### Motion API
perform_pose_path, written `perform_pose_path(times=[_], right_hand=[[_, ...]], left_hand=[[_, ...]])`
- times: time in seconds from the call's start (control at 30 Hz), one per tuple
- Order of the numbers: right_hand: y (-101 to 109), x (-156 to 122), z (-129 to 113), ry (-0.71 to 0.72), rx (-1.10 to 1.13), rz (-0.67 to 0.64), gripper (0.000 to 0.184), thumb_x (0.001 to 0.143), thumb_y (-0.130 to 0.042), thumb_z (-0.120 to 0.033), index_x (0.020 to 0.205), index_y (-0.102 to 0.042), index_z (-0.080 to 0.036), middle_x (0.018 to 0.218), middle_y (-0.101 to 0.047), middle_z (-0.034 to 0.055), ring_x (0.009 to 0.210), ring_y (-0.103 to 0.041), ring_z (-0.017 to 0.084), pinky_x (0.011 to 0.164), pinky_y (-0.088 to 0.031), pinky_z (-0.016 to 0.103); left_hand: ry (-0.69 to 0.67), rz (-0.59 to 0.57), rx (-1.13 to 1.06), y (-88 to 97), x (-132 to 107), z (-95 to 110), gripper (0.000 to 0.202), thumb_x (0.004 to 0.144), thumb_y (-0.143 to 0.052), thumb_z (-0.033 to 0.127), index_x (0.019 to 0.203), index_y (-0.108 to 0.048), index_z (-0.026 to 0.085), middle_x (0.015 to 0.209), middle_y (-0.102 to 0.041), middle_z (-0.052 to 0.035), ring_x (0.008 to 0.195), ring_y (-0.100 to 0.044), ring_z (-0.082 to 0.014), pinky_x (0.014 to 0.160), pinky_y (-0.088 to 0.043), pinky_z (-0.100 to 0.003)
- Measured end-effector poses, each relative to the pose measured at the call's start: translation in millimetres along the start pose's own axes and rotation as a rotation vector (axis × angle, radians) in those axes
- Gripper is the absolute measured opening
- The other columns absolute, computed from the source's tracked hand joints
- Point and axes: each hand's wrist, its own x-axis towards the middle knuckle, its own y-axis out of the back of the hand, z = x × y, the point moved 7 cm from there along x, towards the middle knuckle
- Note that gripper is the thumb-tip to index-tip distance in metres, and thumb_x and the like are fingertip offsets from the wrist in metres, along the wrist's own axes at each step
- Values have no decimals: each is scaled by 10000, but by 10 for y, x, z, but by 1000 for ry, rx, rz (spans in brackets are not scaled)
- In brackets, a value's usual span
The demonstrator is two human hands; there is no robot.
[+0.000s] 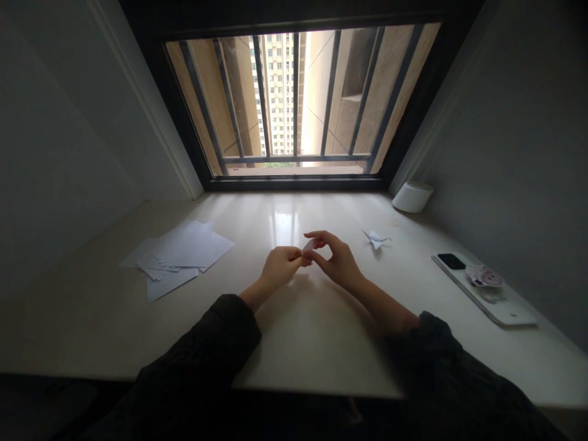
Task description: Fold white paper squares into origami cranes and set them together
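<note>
Just above the white counter, a small folded piece of white paper (308,246) is pinched between my two hands. My left hand (283,264) grips its near left side with curled fingers. From the right, the thumb and fingers of my right hand (334,256) close on the same paper, the index finger arched over it. Most of the paper is covered by fingertips, so its folds cannot be made out. To the right of my right hand a white origami crane (376,239) rests on the counter, apart from the hand.
Loose white paper sheets (184,248) lie overlapping on the left of the counter (316,355). A phone (487,291) with a pink ornament on its back lies at the right. A white cylindrical object (412,197) stands in the back right corner, near the barred window (294,182).
</note>
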Motion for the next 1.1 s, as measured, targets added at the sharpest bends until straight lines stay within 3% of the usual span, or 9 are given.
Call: perform_pose_path(times=[0.23, 0.4, 0.5, 0.7, 1.1], right_hand=[[26, 3, 224, -215, 169, 104, 211, 719, -693, -433, 769, -722, -230, 774, -721, 32, 721, -646, 189, 669, -501, 334], [3, 1, 287, -296, 277, 111, 232, 711, -692, -447, 751, -732, -222, 771, -735, 35, 741, -667, 200, 678, -505, 335], [14, -12, 311, -328, 319, 143, 231, 711, -695, -440, 743, -731, -215, 758, -732, 38, 731, -666, 202, 677, -505, 334], [52, -21, 325, -332, 330, 205, 237, 753, -654, -439, 750, -702, -207, 740, -703, 29, 719, -645, 182, 679, -489, 320], [14, 4, 219, -254, 277, 123, 185, 729, -687, -407, 769, -724, -230, 819, -729, 39, 761, -655, 195, 647, -496, 318]], left_hand=[[71, -1, -167, -15, 12, -9, 281, 698, -698, 409, 804, -736, 151, 743, -736, -92, 761, -703, -241, 662, -514, -311], [25, -2, -130, -14, 5, -26, 298, 679, -708, 439, 788, -747, 164, 771, -740, -86, 783, -698, -242, 735, -515, -341], [62, 13, -147, 1, 12, -43, 303, 677, -709, 434, 818, -752, 169, 787, -742, -87, 789, -691, -238, 691, -505, -323], [125, 68, -181, 44, 25, -39, 307, 698, -683, 460, 827, -752, 190, 830, -743, -92, 819, -681, -227, 598, -456, -276], [73, 85, -228, 51, 35, -24, 310, 681, -707, 453, 811, -751, 175, 799, -742, -88, 801, -683, -229, 693, -499, -327]])
